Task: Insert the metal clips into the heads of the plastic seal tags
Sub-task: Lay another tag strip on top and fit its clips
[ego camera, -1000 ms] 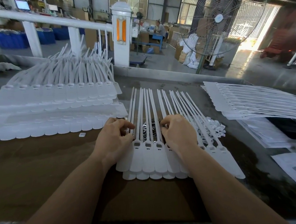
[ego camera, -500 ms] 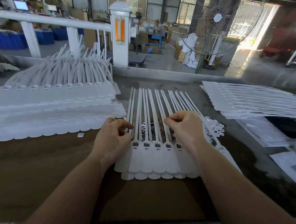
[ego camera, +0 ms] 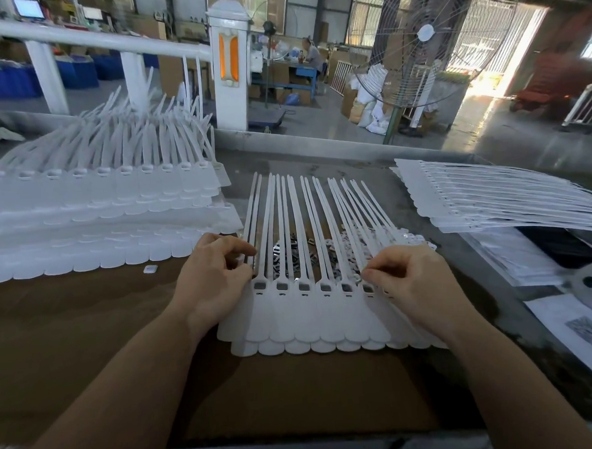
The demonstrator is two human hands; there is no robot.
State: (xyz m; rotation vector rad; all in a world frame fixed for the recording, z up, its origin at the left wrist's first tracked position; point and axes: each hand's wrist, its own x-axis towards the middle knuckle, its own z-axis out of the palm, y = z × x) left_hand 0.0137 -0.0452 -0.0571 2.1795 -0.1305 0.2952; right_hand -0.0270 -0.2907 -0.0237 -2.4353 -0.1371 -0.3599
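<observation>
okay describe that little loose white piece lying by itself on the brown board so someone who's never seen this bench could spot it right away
Start at the big stack of white seal tags on the left of the bench and drop to its near, scalloped edge. Just in front of that edge, on the brown cardboard left of the left hand, lies the small white piece. It is squarish and lies alone, touching no tag.

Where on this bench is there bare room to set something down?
Bare brown board lies left of the left hand, below the big tag stack, and along the near edge. Crowded: tag row, clip pile, right-side tags and papers.
</observation>
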